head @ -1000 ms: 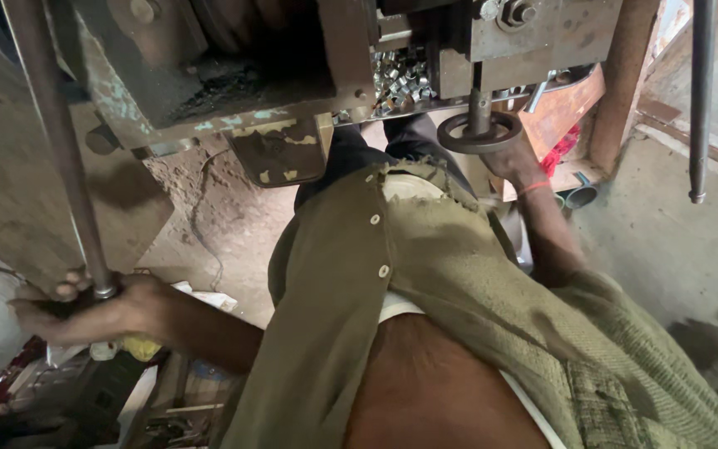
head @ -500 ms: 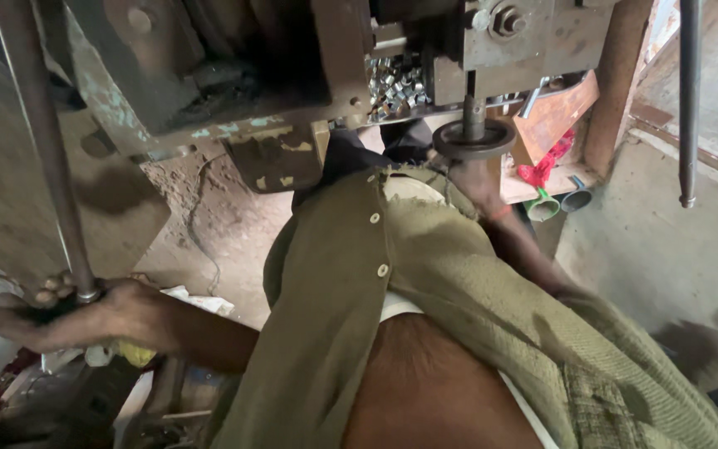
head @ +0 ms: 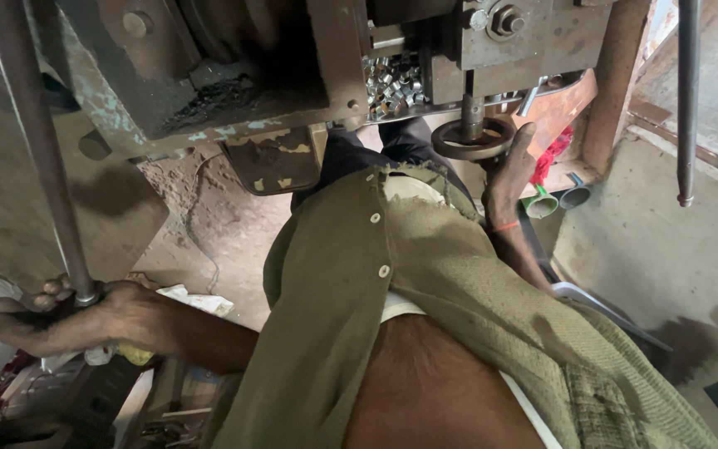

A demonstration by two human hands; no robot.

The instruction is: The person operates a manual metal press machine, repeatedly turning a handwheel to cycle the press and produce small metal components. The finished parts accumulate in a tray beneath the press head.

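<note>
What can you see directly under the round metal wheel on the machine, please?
The right hand reaches up beside and beneath the round metal wheel. Lower down stand a green cup and a grey cup. The hand covers whatever else lies beneath.

The press body across the top is heavy metal, matt, greasy, its greenish paint chipped. At left, the long rod is dull, smooth steel. The small handwheel, upper centre, is dark worn metal. Little bright, shiny metal pieces glint beside it. The olive shirt is coarse woven cloth.
</note>
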